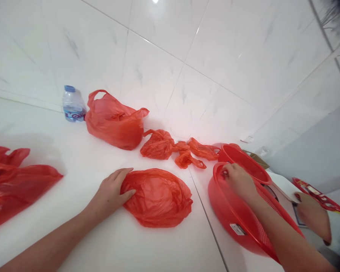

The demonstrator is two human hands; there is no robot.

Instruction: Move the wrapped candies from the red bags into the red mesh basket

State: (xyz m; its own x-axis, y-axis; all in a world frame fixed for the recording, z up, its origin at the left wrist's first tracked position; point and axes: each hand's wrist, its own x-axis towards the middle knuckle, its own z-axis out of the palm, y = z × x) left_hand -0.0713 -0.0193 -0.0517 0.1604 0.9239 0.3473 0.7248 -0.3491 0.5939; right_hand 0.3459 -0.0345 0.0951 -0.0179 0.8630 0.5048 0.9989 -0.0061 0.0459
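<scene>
My left hand (113, 189) grips the left edge of an opened red plastic bag (158, 200), thumb over the rim and fingers along the outside. The bag lies spread on the white surface with its mouth up, and nothing shows inside but crumpled film. At the far rim of a large red plastic basin (223, 207), my right hand (240, 181) is closed with its fingertips pinched. Something small and dark red shows at those fingertips, too small to name. A perforated red basket seems to sit in the basin, partly hidden by my right forearm.
Along the tiled wall stand a water bottle (73, 105), a filled red bag (116, 122) and several smaller red bags (158, 144). Another red bag (17, 185) lies at left. Behind the basin is a second red basin (245, 162). Part of a person (314, 215) shows at right.
</scene>
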